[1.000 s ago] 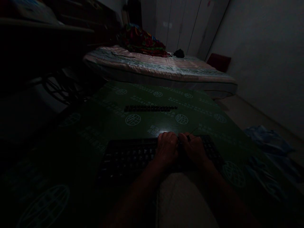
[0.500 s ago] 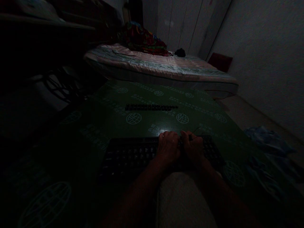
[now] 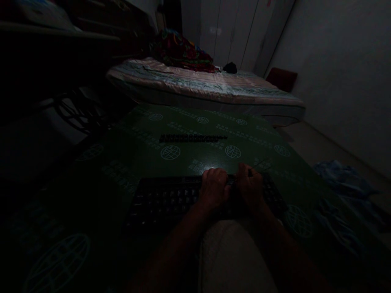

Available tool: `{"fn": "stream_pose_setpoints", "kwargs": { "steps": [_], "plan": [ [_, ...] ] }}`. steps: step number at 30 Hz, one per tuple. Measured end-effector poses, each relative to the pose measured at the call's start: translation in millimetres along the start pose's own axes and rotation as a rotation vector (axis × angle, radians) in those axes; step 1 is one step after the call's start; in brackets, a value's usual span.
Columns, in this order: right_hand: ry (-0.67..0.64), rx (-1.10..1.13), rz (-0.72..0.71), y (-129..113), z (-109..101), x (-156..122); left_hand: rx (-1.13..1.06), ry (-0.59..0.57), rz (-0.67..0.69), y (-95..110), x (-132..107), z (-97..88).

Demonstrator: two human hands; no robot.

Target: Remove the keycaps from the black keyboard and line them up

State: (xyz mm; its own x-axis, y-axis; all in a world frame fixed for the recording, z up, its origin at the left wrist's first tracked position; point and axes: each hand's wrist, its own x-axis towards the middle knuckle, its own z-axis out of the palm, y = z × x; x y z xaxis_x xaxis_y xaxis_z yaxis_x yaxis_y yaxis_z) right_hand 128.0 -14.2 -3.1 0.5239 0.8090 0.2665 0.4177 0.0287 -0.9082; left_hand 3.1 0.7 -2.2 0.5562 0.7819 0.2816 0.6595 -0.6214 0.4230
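Black, the keyboard [image 3: 171,199] lies on the green tabletop [image 3: 128,142]. The left hand [image 3: 214,185] curls over its far edge, gripping or not I can't tell; the right hand [image 3: 249,186] pinches a thin wiry tool [image 3: 251,172].

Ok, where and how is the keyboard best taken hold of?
Probably by its two short ends, coming from left and right: the keyboard lies flat and long on the table, and both ends show beyond the left hand and right hand.
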Motion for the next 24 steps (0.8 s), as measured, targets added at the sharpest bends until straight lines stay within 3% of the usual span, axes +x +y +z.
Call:
{"fn": "stream_pose_setpoints", "kwargs": {
  "steps": [12,17,24],
  "plan": [
    [-0.201,-0.118,-0.068,-3.6,-13.9,-2.3,-0.032,-0.014,-0.018,-0.4,0.0,-1.4],
    [-0.21,-0.188,-0.121,-9.5,-13.8,-4.1,-0.036,-0.017,-0.02,-0.3,-0.1,-0.8],
    [-0.203,-0.145,-0.055,-6.3,-12.6,-3.2,-0.058,-0.004,-0.015,0.1,-0.5,-2.2]
  ]
}}
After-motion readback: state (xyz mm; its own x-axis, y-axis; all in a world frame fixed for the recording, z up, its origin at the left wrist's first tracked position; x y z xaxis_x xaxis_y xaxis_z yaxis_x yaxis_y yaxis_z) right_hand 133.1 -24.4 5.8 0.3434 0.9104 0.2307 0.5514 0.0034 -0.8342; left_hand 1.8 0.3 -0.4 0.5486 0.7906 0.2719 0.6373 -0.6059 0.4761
